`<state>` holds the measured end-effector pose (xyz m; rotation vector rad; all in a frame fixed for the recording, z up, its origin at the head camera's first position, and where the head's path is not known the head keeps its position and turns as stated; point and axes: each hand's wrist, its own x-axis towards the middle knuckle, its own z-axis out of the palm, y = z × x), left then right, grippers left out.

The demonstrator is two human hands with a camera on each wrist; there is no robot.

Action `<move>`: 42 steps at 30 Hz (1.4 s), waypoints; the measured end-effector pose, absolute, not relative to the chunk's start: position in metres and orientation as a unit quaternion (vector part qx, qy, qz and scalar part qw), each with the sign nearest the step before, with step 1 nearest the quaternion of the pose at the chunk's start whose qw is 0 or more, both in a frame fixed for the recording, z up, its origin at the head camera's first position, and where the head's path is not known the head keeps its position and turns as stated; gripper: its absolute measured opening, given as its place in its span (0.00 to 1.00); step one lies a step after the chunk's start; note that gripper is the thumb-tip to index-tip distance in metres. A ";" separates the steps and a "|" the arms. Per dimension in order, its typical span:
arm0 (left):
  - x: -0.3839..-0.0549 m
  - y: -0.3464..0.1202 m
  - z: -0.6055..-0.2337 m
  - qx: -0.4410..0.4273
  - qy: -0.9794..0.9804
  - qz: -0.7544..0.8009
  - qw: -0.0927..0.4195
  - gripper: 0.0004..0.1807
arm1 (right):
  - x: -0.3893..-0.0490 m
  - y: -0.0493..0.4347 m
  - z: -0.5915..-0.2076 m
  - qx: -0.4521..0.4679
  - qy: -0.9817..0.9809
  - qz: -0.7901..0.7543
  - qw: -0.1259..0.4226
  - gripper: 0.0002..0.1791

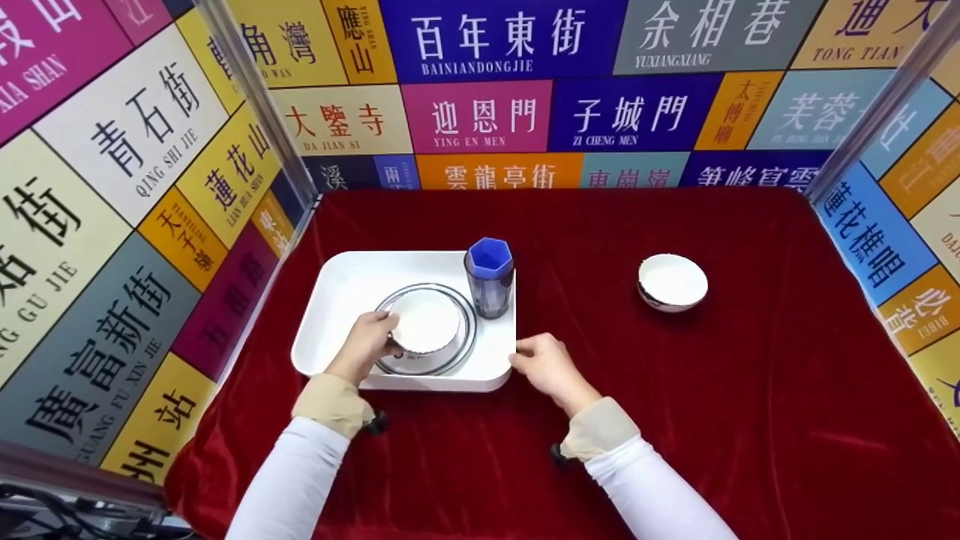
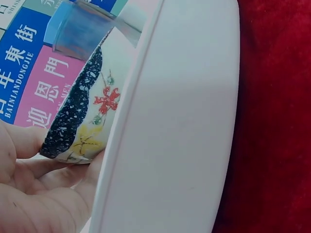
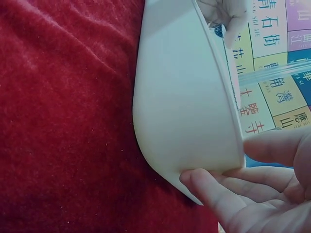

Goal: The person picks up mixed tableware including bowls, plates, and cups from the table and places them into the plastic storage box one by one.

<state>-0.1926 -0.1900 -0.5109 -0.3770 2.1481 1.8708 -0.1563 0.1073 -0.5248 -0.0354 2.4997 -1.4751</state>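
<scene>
A white tray (image 1: 319,330) lies on the red cloth. In it stand a glass plate (image 1: 469,341) with a dark rim line and, over that plate, a white bowl (image 1: 426,321). My left hand (image 1: 366,346) grips the bowl's left side, thumb at its rim and fingers beneath. From the left wrist, the bowl (image 2: 104,104) shows a speckled dark band with red and yellow flowers. My right hand (image 1: 546,365) holds the tray's right side near the front corner; in the right wrist view its fingertips (image 3: 197,177) touch the tray wall (image 3: 187,92).
A dark tinted cup (image 1: 491,289) with a blue six-sided rim stands in the tray's back right corner. Another white bowl (image 1: 673,283) sits on the red cloth (image 1: 675,405) to the right. Panels with printed street names (image 1: 480,116) enclose the table's back and sides.
</scene>
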 end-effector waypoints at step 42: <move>-0.201 -0.190 -0.522 -0.160 0.749 0.604 0.220 0.26 | -0.153 0.108 -0.524 -0.020 0.860 -0.498 0.111 0.16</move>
